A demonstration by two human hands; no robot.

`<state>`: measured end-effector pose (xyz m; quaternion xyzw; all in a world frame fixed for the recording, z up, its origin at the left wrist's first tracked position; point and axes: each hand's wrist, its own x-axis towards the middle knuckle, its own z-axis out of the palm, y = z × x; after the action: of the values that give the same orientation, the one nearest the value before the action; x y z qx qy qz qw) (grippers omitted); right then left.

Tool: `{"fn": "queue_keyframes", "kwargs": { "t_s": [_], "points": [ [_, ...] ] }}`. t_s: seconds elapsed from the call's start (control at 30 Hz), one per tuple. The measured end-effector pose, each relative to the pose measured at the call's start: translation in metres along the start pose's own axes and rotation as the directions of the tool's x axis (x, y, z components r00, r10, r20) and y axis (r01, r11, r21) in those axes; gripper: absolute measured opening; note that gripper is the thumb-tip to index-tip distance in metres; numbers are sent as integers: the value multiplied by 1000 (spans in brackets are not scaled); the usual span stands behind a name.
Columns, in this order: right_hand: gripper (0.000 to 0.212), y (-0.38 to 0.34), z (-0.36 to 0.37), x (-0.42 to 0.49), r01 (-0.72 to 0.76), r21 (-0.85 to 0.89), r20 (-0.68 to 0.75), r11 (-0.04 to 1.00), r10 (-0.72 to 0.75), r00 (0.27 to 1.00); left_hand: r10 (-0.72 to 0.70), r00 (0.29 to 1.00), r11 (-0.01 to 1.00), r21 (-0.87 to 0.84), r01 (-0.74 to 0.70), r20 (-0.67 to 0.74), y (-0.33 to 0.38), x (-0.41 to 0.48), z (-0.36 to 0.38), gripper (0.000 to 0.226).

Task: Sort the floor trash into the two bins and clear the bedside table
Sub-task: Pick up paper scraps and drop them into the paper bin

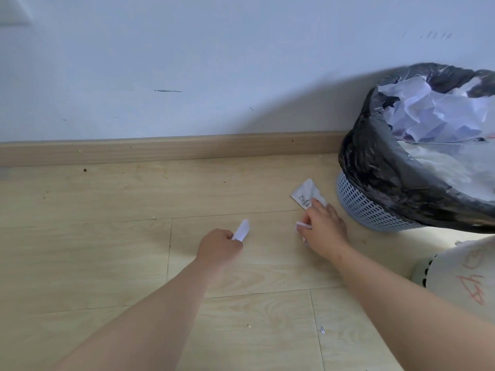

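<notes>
In the head view, the left hand (222,246) is seen low over the pale wooden floor (107,263), its fingers curled round a folded paper strip (242,230) that sticks out past the knuckles. The right hand (322,228) is stretched further forward. A white scrap (303,224) is pinched between thumb and fingers, while one fingertip rests on a printed wrapper (305,195) lying flat on the boards, just beside the blue basket (375,210). That basket stands near the skirting board (160,148) and is lined with a black liner (380,162). It is heaped with crumpled paper (442,111). A white bin (455,277) with red markings is cut off at the lower right edge.
</notes>
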<state>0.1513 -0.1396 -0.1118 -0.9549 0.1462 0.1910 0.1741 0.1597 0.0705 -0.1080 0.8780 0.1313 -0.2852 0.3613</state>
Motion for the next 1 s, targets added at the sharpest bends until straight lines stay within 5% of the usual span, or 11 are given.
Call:
{"fn": "queue_keyframes", "kwargs": {
  "t_s": [0.13, 0.37, 0.47, 0.6, 0.73, 0.87, 0.93, 1.0],
  "points": [
    [29, -8, 18, -18, 143, -138, -81, 980, -155, 985, 33, 999, 996, -84, -36, -27, -5, -3, -2, 28],
    [19, -23, 53, -63, 338, -170, -268, 926, -374, 888, 40, 997, 961, -276, -21, 64, -20, -18, -10, 10],
    [10, -24, 56, -74, 357, -180, -268, 917, -395, 879, 22, 995, 942, -336, 12, 97, -30, -21, -10, 21],
    [15, -25, 54, -83, 211, 12, -166, 978, -206, 964, -8, 990, 890, -450, 73, 144, -33, -28, -10, 37],
    [30, -27, 47, -88, 155, 51, -123, 987, -148, 981, -80, 991, 909, -401, 115, 104, -35, -30, -15, 41],
    [40, -27, 43, -92, 115, 38, -89, 993, -111, 990, -181, 981, 931, -308, 195, 75, -35, -33, -19, 22],
    [45, -25, 41, -94, 74, 23, -80, 997, -72, 994, -35, 999, 988, -147, 37, 16, -42, -43, -17, 17],
    [49, -22, 39, -96, 39, 47, -88, 998, -34, 996, 190, 977, 952, 225, -206, 93, -46, -58, -18, 35]
  ]
}}
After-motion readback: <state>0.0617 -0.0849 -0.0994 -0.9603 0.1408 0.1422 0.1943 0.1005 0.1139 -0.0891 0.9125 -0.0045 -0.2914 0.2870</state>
